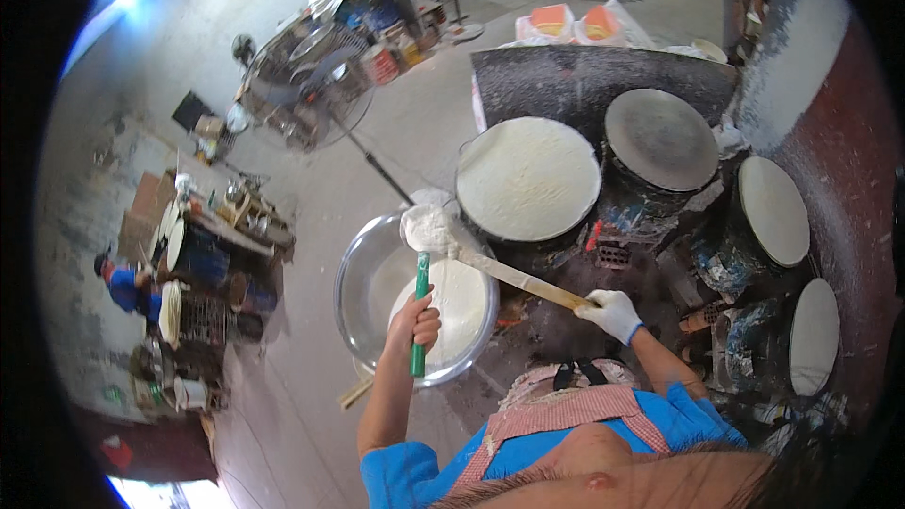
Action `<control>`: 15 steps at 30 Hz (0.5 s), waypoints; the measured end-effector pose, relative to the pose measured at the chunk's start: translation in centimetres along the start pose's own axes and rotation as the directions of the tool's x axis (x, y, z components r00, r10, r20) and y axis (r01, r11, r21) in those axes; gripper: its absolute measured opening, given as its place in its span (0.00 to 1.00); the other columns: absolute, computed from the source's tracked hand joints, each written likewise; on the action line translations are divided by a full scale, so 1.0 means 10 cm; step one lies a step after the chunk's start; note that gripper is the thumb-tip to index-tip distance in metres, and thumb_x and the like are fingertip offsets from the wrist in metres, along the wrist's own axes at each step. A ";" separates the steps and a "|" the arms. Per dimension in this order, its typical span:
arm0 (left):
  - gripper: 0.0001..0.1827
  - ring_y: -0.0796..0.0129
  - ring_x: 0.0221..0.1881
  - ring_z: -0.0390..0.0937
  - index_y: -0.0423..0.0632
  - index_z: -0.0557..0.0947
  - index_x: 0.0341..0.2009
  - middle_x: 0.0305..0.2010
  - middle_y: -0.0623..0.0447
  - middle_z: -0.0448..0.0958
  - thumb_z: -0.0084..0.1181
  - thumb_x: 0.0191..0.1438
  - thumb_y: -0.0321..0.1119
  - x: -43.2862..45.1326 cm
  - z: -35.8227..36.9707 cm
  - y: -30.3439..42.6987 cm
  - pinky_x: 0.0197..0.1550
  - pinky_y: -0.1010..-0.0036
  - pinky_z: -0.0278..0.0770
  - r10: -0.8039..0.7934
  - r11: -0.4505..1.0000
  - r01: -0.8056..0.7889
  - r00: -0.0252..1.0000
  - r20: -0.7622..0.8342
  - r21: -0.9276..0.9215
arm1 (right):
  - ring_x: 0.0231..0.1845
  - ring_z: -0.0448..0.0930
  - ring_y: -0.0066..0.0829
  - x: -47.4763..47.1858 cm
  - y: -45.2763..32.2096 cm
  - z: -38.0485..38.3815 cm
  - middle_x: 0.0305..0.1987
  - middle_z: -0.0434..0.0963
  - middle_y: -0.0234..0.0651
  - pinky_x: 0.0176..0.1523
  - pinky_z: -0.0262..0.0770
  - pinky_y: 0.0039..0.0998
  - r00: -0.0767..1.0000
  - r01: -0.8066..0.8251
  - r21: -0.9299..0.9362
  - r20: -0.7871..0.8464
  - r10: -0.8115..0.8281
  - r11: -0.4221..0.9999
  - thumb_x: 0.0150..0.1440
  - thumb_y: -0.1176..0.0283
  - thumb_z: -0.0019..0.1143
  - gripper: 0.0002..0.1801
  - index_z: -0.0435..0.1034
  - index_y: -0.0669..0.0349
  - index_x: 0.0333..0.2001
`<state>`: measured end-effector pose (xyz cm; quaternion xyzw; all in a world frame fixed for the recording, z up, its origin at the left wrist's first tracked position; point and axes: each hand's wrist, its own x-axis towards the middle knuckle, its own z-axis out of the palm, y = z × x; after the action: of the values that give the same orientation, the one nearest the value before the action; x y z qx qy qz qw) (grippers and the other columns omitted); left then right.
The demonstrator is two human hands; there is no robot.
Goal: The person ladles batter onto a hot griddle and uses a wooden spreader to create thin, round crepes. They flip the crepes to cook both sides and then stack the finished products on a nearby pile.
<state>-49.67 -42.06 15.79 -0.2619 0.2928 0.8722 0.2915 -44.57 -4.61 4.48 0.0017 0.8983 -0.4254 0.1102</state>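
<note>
My bare left hand [416, 322] grips the green handle [422, 270] of a ladle. The ladle's bowl [424, 227], coated with white batter, is over the far rim of a wide metal basin [346, 304]. White batter [463, 304] lies inside the basin. In a white glove, my right hand [609, 312] holds a flat wooden paddle [527, 279] by its end. The paddle's batter-covered tip meets the ladle's edge. Beyond the basin, a large round griddle [529, 177] is covered by a pale, thin layer of batter.
A grey round griddle [661, 140] and two pale-topped ones [774, 212] [813, 336] stand to the right on drum-like stoves. Behind them curves a dark metal sheet [601, 78]. A pedestal fan [318, 95] rises beyond the basin. Another person [127, 288] is at far left.
</note>
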 end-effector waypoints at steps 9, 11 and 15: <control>0.04 0.79 0.08 0.50 0.58 0.64 0.42 0.14 0.60 0.53 0.38 0.62 0.36 1.22 1.54 -1.16 0.06 0.82 0.48 -0.132 0.982 0.103 0.973 0.188 0.157 | 0.23 0.73 0.27 -0.39 1.16 -0.94 0.21 0.72 0.36 0.28 0.68 0.30 0.966 -0.135 0.262 -0.179 0.186 0.955 0.49 0.58 0.58 0.17 0.74 0.63 0.32; 0.15 0.76 0.08 0.51 0.44 0.67 0.30 0.12 0.60 0.51 0.39 0.62 0.42 1.79 1.61 -1.40 0.08 0.78 0.54 -0.508 0.722 0.622 0.774 0.379 -0.302 | 0.26 0.76 0.35 -0.72 1.59 -1.12 0.23 0.74 0.40 0.30 0.69 0.34 0.945 -0.225 0.097 -0.222 0.241 0.970 0.49 0.53 0.56 0.21 0.74 0.61 0.33; 0.17 0.75 0.10 0.53 0.39 0.69 0.31 0.12 0.59 0.53 0.35 0.63 0.39 2.61 2.08 -2.02 0.12 0.77 0.58 -0.605 0.434 0.846 0.529 0.595 -0.310 | 0.30 0.78 0.44 -1.46 2.18 -1.68 0.27 0.76 0.45 0.34 0.71 0.39 0.838 -0.432 -0.103 -0.412 0.357 0.896 0.48 0.50 0.54 0.23 0.75 0.59 0.35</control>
<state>-60.35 -5.62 6.55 -0.2545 -0.1928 0.7286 0.6060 -31.50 23.47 1.01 0.2597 0.9190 -0.2961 0.0183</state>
